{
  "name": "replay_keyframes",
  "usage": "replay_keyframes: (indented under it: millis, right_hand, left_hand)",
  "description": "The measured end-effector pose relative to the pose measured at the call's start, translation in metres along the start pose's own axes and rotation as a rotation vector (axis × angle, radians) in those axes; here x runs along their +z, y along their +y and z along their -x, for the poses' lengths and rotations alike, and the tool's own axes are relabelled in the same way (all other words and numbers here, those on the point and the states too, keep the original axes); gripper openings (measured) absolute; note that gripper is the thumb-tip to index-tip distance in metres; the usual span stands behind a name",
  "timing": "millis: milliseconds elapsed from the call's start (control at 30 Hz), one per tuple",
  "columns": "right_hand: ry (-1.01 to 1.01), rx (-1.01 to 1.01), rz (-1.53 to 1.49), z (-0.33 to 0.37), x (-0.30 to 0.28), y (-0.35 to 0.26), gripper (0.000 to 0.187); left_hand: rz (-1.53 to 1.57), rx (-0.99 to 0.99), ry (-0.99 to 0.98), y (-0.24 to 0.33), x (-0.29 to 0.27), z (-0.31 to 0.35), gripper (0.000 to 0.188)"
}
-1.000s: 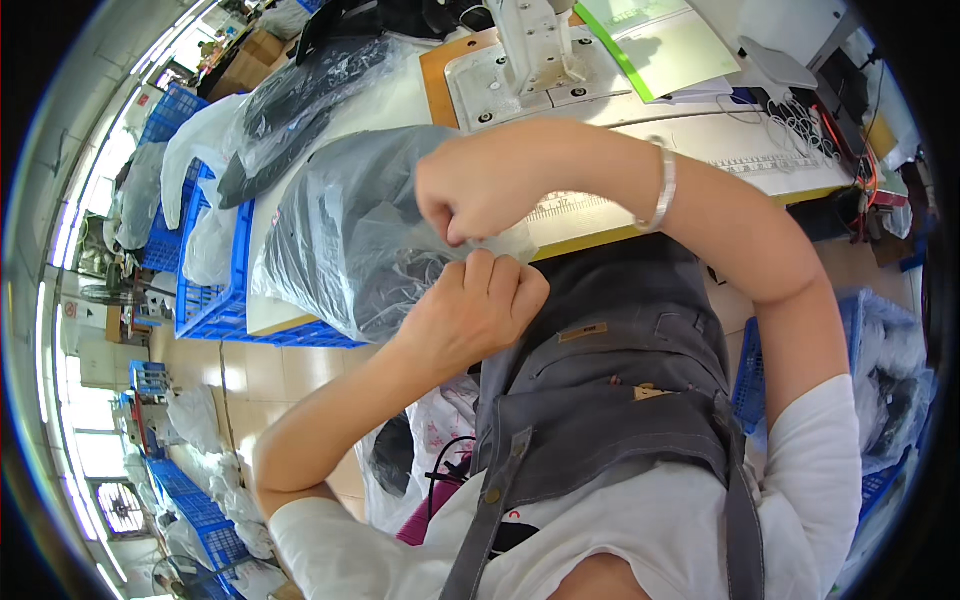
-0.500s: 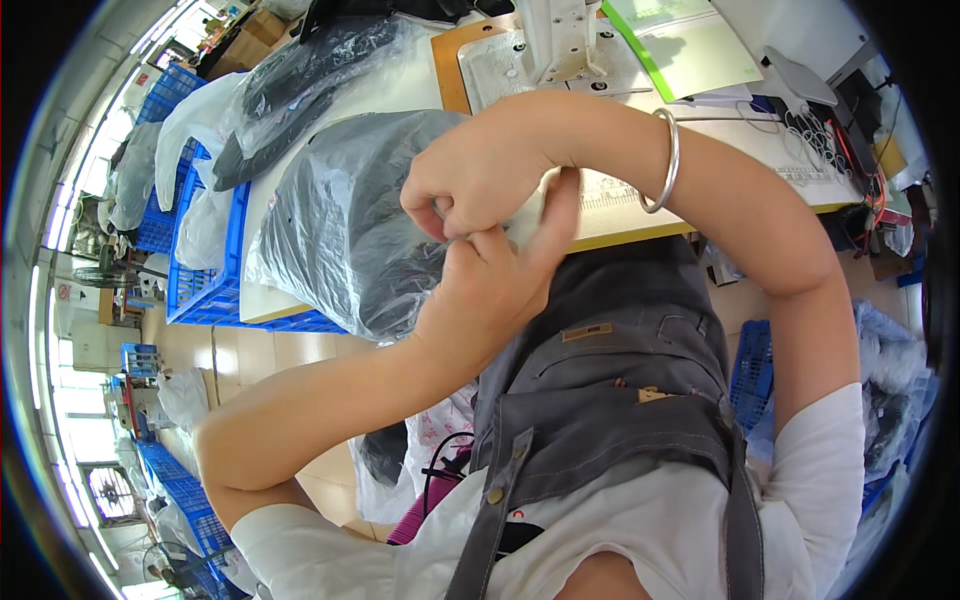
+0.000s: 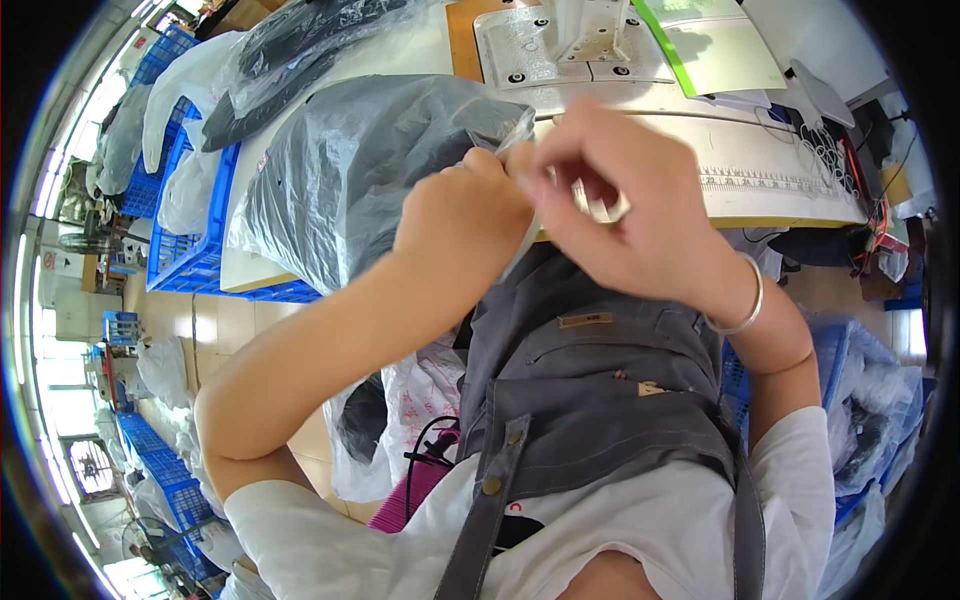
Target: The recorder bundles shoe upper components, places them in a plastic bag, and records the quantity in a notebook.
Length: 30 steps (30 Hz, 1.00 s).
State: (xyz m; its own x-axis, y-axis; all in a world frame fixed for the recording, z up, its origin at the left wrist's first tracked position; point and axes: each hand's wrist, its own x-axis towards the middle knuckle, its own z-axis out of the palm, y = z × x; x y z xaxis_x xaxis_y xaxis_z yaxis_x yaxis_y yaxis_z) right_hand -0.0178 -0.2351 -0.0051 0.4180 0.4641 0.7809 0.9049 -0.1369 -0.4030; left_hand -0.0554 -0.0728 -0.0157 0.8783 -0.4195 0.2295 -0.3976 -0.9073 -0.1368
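A clear plastic bag [image 3: 330, 170] filled with something dark grey and soft lies on the left part of the white table. My left hand [image 3: 465, 210] is closed on the right end of this bag, and a strip of plastic hangs below its fingers. Against it, my right hand [image 3: 625, 195] is curled, thumb and fingertips together at the bag's gathered end, slightly blurred. Something pale shows between its curled fingers; I cannot make out what it is. A silver bangle [image 3: 745, 295] circles my right wrist.
A white machine base [image 3: 570, 60] stands behind my hands. A printed ruler [image 3: 760, 180] runs along the table's right front. At the back right lies a green-edged folder [image 3: 715, 50]. Blue crates [image 3: 190, 250] with bagged goods stand left; more bagged goods [image 3: 870, 400] sit right.
My right hand has turned over and moved right and slightly down, from above the left hand to beside it. The left hand has risen slightly. The bag's end now shows between them.
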Motion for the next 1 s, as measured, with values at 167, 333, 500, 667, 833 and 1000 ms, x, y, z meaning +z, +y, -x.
replay_keyframes:
  millis: [167, 333, 500, 667, 833, 1000]
  right_hand:
    - [-0.327, 0.556, -0.250, 0.022, 0.014, -0.019, 0.033]
    - [-0.296, 0.526, -0.221, 0.033, 0.041, -0.014, 0.030]
    - [-0.157, 0.620, -0.370, 0.043, 0.044, -0.007, 0.017]
    - [-0.237, 0.556, -0.633, 0.046, 0.033, -0.008, 0.018]
    - [-0.337, 0.669, -0.717, 0.040, 0.023, -0.013, 0.007]
    - [-0.382, 0.425, -0.354, 0.034, 0.008, -0.019, 0.004]
  left_hand:
    - [0.767, -0.298, -0.285, -0.026, -0.010, -0.013, 0.019]
    - [1.120, -0.491, -0.298, -0.018, -0.018, -0.008, 0.019]
    - [1.320, -0.512, -0.258, -0.036, -0.031, -0.003, 0.027]
    - [0.738, -0.255, -0.479, -0.043, -0.048, -0.013, 0.025]
    - [0.634, -0.270, -0.812, -0.048, -0.058, -0.031, 0.023]
    - [1.306, -0.353, -0.933, -0.061, -0.045, -0.021, 0.020]
